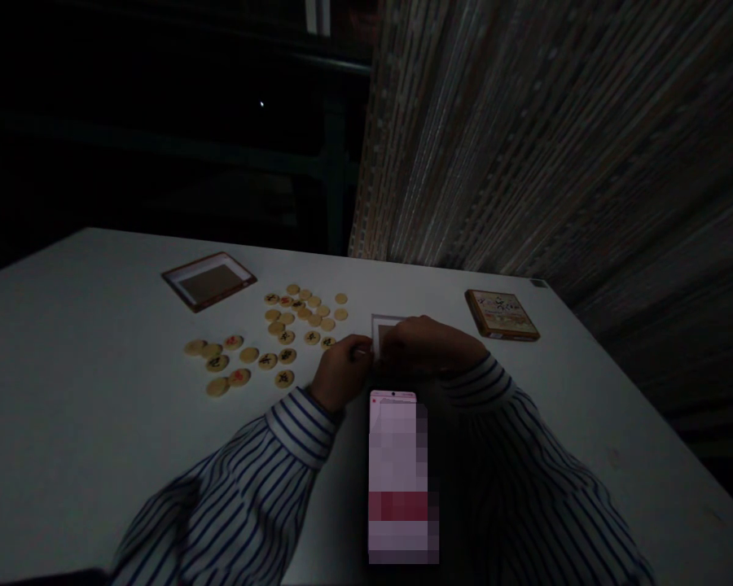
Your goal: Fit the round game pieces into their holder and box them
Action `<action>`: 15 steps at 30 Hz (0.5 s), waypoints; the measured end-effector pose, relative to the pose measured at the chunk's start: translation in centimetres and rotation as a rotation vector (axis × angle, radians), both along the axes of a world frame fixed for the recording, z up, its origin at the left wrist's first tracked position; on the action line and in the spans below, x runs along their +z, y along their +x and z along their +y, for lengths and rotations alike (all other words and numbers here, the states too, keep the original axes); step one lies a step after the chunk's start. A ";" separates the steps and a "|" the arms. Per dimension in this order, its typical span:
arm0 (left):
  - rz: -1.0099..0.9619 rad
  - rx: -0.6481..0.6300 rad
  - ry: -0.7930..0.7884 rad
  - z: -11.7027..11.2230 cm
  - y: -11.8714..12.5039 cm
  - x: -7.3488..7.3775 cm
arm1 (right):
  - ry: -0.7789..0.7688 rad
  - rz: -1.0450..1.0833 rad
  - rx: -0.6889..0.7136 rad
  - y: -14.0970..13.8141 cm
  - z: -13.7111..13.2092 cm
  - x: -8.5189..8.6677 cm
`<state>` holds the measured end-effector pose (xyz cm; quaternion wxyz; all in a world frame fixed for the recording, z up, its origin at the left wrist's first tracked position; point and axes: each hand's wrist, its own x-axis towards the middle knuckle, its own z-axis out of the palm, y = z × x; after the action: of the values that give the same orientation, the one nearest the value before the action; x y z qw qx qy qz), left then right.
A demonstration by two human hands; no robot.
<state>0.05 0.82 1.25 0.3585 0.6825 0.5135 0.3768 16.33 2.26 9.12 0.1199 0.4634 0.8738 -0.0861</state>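
Note:
Both of my hands meet over a small pale folded sheet (384, 328) lying on the white table (85, 358). My left hand (340, 373) pinches its near left edge with closed fingers. My right hand (431, 343) is curled over its right side, fingers closed on it. Several round wooden game pieces (281, 334) with dark and red marks lie scattered just left of my hands. Striped sleeves cover both arms.
A lit phone (400, 476) lies near me between my forearms. An open box tray (208, 281) sits at the back left, and a printed box lid (501, 314) at the back right. A woven blind (555, 138) hangs behind the table.

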 end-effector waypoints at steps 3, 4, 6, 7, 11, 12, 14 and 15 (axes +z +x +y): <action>-0.001 0.004 -0.011 0.0 0.0 0.0 | -0.008 0.002 0.006 0.1 0.1 -0.1; -0.001 0.002 -0.012 0.0 -0.1 0.0 | -0.009 -0.004 0.006 0.1 0.0 -0.1; -0.006 -0.002 -0.011 0.1 -0.1 -0.1 | -0.010 -0.019 0.002 0.0 0.0 -0.1; -0.011 -0.004 -0.009 0.1 -0.1 -0.1 | -0.011 -0.023 0.002 0.0 -0.1 -0.1; -0.019 -0.016 -0.016 0.1 0.0 -0.1 | -0.010 -0.010 -0.004 -0.1 -0.2 0.1; -0.013 -0.016 -0.017 0.1 0.0 -0.1 | -0.009 -0.004 -0.008 -0.1 -0.2 0.2; -0.002 -0.012 -0.013 0.1 0.0 -0.1 | -0.018 0.007 -0.011 -0.1 -0.2 0.3; -0.001 -0.009 -0.011 0.1 0.0 -0.1 | -0.029 0.010 -0.015 -0.1 -0.2 0.4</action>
<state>0.03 0.93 1.11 0.3641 0.6827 0.5122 0.3729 16.22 2.07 9.49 0.1216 0.4679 0.8694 -0.1021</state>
